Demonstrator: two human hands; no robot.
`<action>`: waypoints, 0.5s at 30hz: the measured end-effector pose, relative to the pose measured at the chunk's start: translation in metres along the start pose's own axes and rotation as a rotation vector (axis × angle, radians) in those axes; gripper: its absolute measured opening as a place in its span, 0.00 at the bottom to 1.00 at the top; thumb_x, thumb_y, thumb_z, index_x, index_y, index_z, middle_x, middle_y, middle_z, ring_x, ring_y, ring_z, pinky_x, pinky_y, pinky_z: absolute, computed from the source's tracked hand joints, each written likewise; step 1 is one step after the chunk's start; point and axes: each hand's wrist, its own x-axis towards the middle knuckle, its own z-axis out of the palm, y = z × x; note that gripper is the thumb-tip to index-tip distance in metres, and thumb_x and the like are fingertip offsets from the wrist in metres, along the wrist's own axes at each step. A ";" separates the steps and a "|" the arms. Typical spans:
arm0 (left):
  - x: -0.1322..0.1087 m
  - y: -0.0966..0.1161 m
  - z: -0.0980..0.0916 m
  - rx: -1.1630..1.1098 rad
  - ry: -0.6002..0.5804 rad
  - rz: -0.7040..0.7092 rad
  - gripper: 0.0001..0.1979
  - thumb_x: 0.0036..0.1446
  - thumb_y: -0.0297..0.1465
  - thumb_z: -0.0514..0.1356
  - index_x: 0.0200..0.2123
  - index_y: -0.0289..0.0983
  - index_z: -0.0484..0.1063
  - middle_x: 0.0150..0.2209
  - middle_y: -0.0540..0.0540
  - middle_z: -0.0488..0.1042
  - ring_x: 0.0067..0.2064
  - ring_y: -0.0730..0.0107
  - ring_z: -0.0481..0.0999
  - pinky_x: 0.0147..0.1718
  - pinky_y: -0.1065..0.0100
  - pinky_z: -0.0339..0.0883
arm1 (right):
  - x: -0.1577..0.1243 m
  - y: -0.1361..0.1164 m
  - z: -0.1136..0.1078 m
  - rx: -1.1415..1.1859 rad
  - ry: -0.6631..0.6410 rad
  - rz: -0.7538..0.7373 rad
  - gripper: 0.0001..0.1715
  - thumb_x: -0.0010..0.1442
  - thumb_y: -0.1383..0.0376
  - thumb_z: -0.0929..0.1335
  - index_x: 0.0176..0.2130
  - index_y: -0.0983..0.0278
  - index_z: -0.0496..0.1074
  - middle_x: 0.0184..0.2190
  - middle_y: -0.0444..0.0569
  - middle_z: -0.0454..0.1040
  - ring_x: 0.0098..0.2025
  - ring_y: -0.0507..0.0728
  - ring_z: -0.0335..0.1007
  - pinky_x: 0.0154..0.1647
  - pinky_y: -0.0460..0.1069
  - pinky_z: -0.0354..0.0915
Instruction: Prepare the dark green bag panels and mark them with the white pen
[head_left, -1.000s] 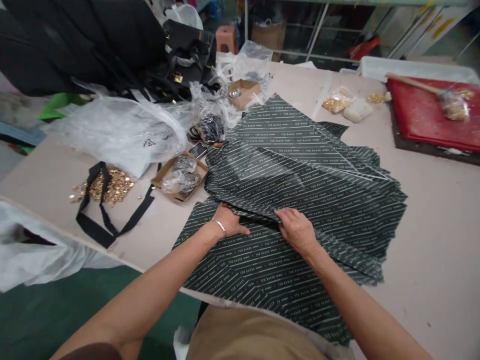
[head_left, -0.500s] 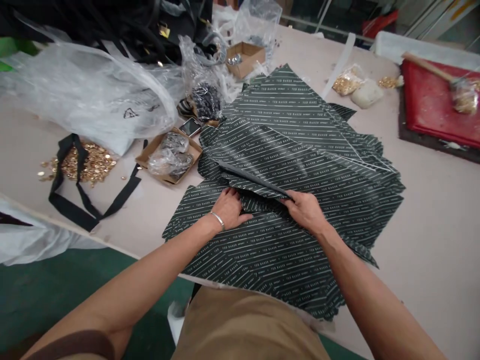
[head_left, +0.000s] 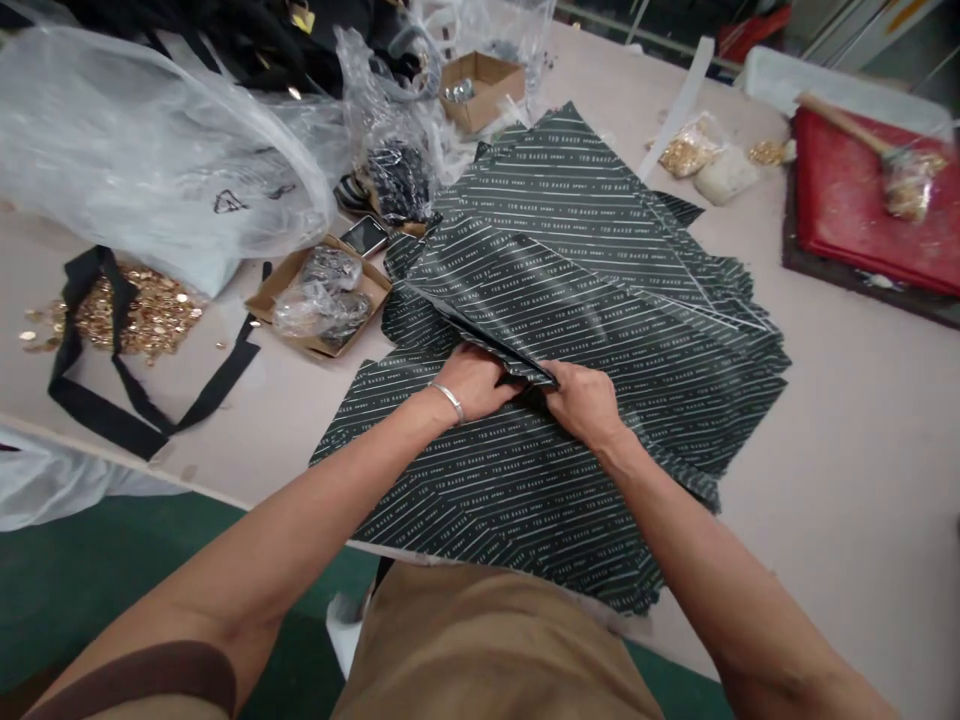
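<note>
Dark green lining fabric (head_left: 510, 500) with white stripes and "TED BAKER" lettering lies in overlapping layers before me. My right hand (head_left: 585, 402) is closed on the raised edge of an upper fabric piece (head_left: 525, 290), thumb and fingers pinching it. The fingers of my left hand (head_left: 478, 383) reach in under that same lifted edge and are mostly hidden, so their grip does not show. Its thumb points right, close to my right hand. A narrow dark opening shows between the lifted piece and the layers below.
Left of the fabric are a cardboard tray (head_left: 319, 295) of bagged parts, a phone (head_left: 365, 237), gold metal pieces (head_left: 142, 310) and a black strap (head_left: 112, 405). Clear plastic bags (head_left: 157, 150) lie behind. A mallet (head_left: 847, 125) rests on a red board (head_left: 877, 210) at right.
My left hand has moved right and farther under the lifted edge, closer to my right hand. The raised edge has shifted slightly left with my right hand. The whole view has shifted a little.
</note>
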 end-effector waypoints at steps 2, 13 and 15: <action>-0.003 -0.014 0.001 0.033 -0.055 0.015 0.32 0.52 0.44 0.66 0.57 0.35 0.68 0.54 0.36 0.70 0.55 0.47 0.68 0.56 0.52 0.60 | 0.008 0.006 -0.008 0.006 -0.019 0.021 0.15 0.62 0.60 0.65 0.45 0.60 0.78 0.34 0.51 0.81 0.36 0.60 0.75 0.34 0.49 0.62; -0.009 -0.020 0.005 0.139 -0.253 0.114 0.36 0.38 0.46 0.74 0.51 0.41 0.69 0.46 0.41 0.71 0.49 0.50 0.68 0.49 0.55 0.58 | 0.024 0.014 -0.014 0.091 -0.096 0.036 0.14 0.60 0.57 0.68 0.34 0.64 0.78 0.23 0.46 0.74 0.29 0.55 0.70 0.27 0.46 0.53; -0.010 -0.019 0.006 0.133 -0.285 0.108 0.34 0.38 0.46 0.74 0.48 0.40 0.70 0.42 0.43 0.72 0.46 0.51 0.70 0.48 0.56 0.59 | 0.025 0.015 -0.013 0.104 -0.104 0.034 0.14 0.60 0.58 0.68 0.33 0.64 0.78 0.23 0.45 0.74 0.29 0.55 0.70 0.27 0.46 0.53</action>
